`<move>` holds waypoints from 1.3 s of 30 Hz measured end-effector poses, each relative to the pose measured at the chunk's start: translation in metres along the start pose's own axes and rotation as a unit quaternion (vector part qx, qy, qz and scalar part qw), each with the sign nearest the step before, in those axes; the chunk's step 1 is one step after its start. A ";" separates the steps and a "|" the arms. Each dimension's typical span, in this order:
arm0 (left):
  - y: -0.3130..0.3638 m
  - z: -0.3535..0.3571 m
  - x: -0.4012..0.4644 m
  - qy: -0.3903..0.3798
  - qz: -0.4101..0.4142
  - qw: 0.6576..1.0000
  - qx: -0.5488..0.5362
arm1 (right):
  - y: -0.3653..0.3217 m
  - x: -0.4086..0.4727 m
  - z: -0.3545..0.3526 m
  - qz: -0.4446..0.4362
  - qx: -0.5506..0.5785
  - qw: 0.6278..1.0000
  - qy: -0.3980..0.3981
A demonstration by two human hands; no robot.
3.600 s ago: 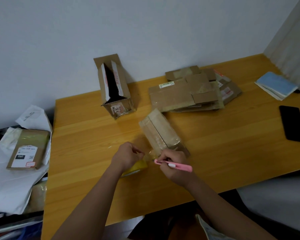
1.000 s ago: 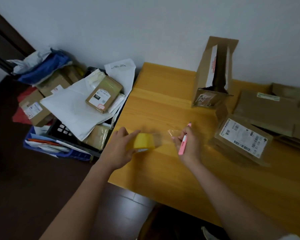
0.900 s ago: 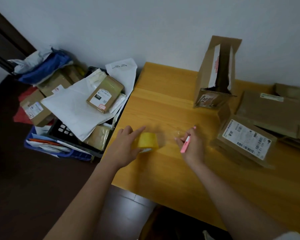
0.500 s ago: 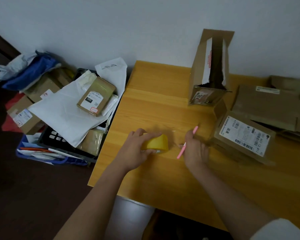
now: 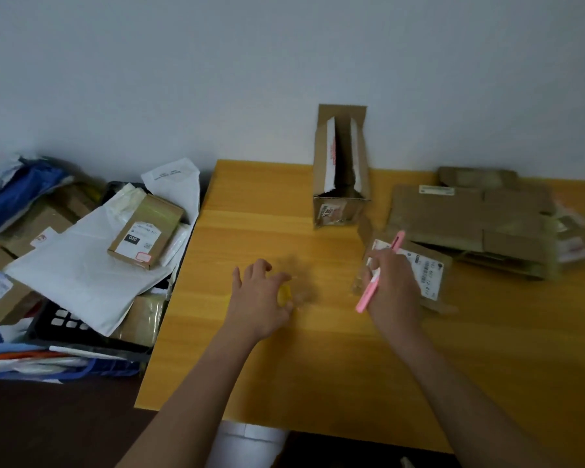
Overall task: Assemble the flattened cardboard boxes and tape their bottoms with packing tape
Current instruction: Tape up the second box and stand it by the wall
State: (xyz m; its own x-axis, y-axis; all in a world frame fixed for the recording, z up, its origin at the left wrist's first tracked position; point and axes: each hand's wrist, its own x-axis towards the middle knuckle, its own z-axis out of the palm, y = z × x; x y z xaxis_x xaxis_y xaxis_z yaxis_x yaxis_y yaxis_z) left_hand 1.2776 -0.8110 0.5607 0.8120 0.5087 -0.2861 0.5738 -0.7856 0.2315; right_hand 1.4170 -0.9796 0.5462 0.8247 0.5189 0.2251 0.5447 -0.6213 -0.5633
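A yellow roll of packing tape [image 5: 284,294] lies on the wooden table [image 5: 318,373], mostly hidden under my left hand [image 5: 259,300], whose fingers are spread over it. My right hand [image 5: 392,292] grips a pink utility knife [image 5: 368,293] and reaches the near corner of a small assembled box with a white shipping label [image 5: 428,271]. A tall assembled box [image 5: 340,170] stands open-topped by the wall. Several flattened cardboard boxes [image 5: 470,216] are stacked at the right.
Left of the table, a heap of white mailer bags [image 5: 78,268], a small labelled parcel [image 5: 144,231] and other boxes sits on a dark crate [image 5: 65,324]. The table's left edge runs beside that heap. The wall stands close behind the boxes.
My left hand has loosened from its grip on the tape roll and spread its fingers. My right hand has moved right with the pink knife onto the labelled box.
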 end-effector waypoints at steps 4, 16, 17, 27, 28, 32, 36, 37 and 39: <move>0.053 0.013 0.018 0.015 0.073 0.993 -0.095 | 0.065 0.014 -0.038 0.124 -0.010 0.991 -0.038; 0.128 0.047 0.036 0.062 0.059 0.927 -0.366 | 0.111 -0.010 -0.076 0.258 0.216 0.938 -0.084; 0.132 0.038 0.037 0.078 0.062 0.922 -0.375 | 0.112 -0.013 -0.079 0.281 0.243 0.925 -0.075; 0.178 0.015 0.055 -0.047 0.112 0.936 -0.330 | 0.125 -0.048 -0.091 0.458 0.379 0.799 -0.092; 0.177 0.023 0.057 -0.087 0.110 0.956 -0.258 | 0.126 -0.051 -0.091 0.453 0.302 0.833 -0.099; 0.175 0.046 0.045 -0.121 0.101 0.971 -0.180 | 0.134 -0.065 -0.095 0.340 0.174 0.924 0.001; 0.177 0.046 0.035 -0.084 0.078 0.946 -0.305 | 0.137 -0.073 -0.093 0.243 0.295 0.924 -0.026; 0.178 0.046 0.033 -0.052 0.068 0.953 -0.290 | 0.137 -0.076 -0.091 0.240 0.281 0.927 -0.060; 0.180 0.049 0.028 0.027 0.022 0.965 -0.259 | 0.140 -0.079 -0.088 0.261 0.259 0.927 -0.072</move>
State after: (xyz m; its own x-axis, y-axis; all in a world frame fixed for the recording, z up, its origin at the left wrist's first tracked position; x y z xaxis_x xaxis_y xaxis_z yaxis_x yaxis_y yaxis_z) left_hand 1.3983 -0.9556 0.5487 0.8330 0.5078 -0.2196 0.5038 -0.5323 0.6804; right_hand 1.4412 -1.1597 0.5197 0.9065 0.3230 -0.2718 -0.0989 -0.4633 -0.8807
